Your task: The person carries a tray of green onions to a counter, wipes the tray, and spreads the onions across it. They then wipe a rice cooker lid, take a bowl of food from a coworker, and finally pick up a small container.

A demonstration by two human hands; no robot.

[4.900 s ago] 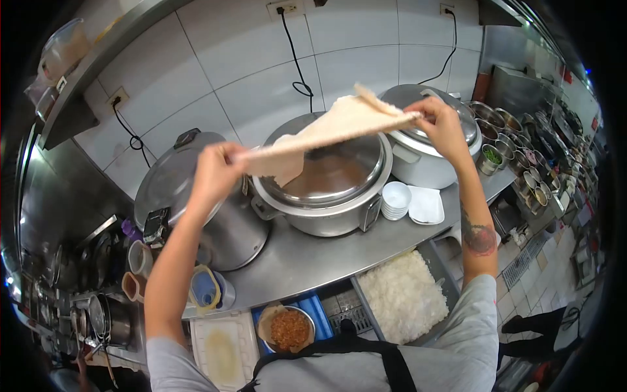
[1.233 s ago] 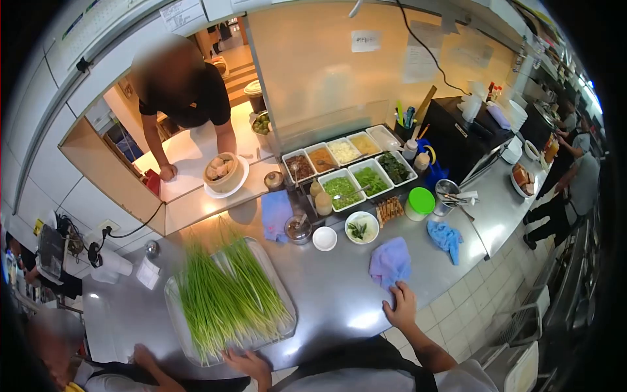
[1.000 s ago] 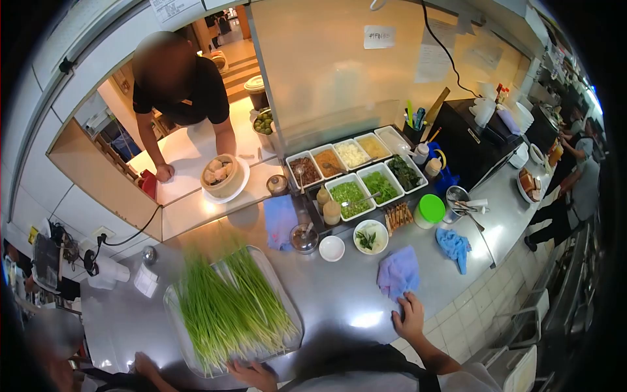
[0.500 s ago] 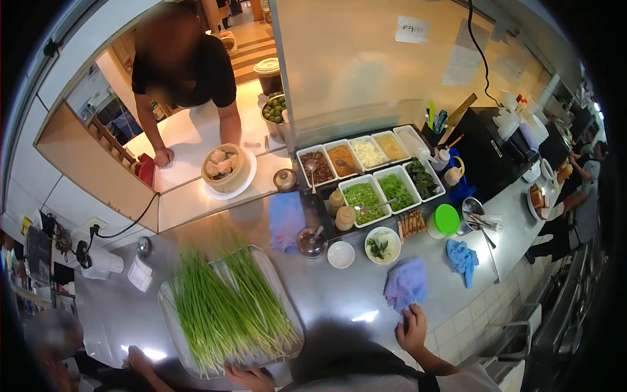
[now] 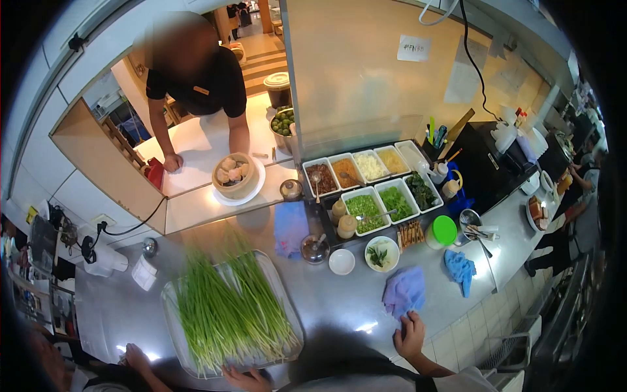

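My right hand [image 5: 409, 334] lies on the steel counter near its front edge, fingers stretched out, fingertips right at a crumpled purple cloth [image 5: 404, 291]. At the lower edge of the view, my left hand [image 5: 246, 379] rests at the near rim of a metal tray [image 5: 171, 313], fingers apart and nothing held. Long green onions [image 5: 228, 307] lie across this tray, pale root ends toward me. Beyond the cloth sits a white bowl [image 5: 381, 254] with green leaves in it, beside a small white dish [image 5: 341, 262].
A person [image 5: 199, 85] leans at the pass-through window, one hand by a bamboo steamer [image 5: 233, 175] of dumplings on a white plate. Topping trays [image 5: 366, 212] line the back. A blue cloth [image 5: 460, 272] lies right. A co-worker's hand [image 5: 136, 359] rests at lower left.
The view has shifted slightly, so the window and steamer appear a little lower and further right. The co-worker at lower left has moved partly out of view. My hands stay in place.
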